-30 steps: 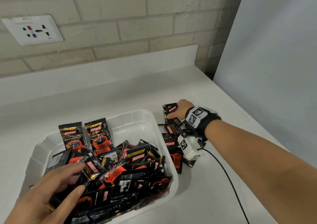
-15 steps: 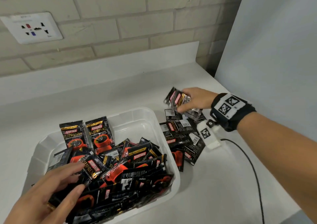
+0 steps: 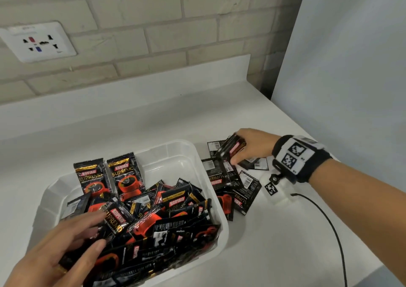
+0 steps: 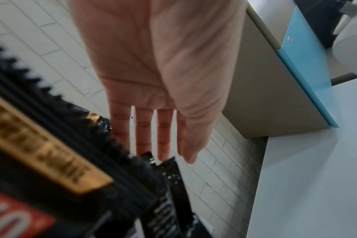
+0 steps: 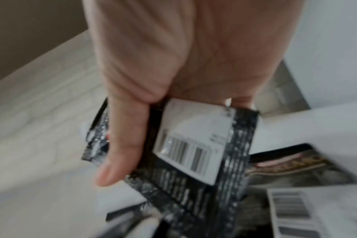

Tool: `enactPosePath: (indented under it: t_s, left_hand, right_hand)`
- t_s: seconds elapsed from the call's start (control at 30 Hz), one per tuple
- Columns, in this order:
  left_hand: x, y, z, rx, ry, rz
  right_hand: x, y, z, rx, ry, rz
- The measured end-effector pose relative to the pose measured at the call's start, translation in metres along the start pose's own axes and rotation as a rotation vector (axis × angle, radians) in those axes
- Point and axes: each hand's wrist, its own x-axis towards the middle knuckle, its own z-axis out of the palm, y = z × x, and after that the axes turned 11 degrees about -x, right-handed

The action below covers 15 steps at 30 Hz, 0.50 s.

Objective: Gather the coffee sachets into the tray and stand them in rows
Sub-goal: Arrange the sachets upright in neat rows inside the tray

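In the head view the right hand is at the right of centre, above the loose pile of sachets that lies flat on the white counter, just beside the right wall of the tray. The thumb and fingers are curled around a small bunch of Kopiko sachets; the wrist view shows the thumb pressed on a barcode side of the bunch. The long axis of the bunch runs from lower left to upper right of the head frame, tilted, with its upper end at the knuckles. How many sachets are in the bunch I cannot tell, because it is blurred.

The translucent plastic tray fills the lower left of the frame. Two sachets stand upright side by side near its far left wall, faces toward the camera, long axis vertical. The others lie jumbled in a heap.

The left hand is in the lower left corner, fingers straight and a little spread, resting on the heap and gripping nothing.

Compared with half a second ago, the right hand is lower and closer to the loose pile, and the bunch is tilted more steeply. The left hand has not moved.
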Motion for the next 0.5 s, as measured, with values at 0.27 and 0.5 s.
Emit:
enactPosePath:
  t_s: [0.27, 0.5]
  left_hand:
    - [0.000, -0.003, 0.002, 0.028, 0.018, 0.027]
    - [0.000, 0.000, 0.002, -0.017, 0.022, 0.018]
  right_hand:
    - [0.008, 0.048, 0.010, 0.194, 0.104, 0.291]
    - [0.013, 0.042, 0.027, -0.186, 0.099, 0.523]
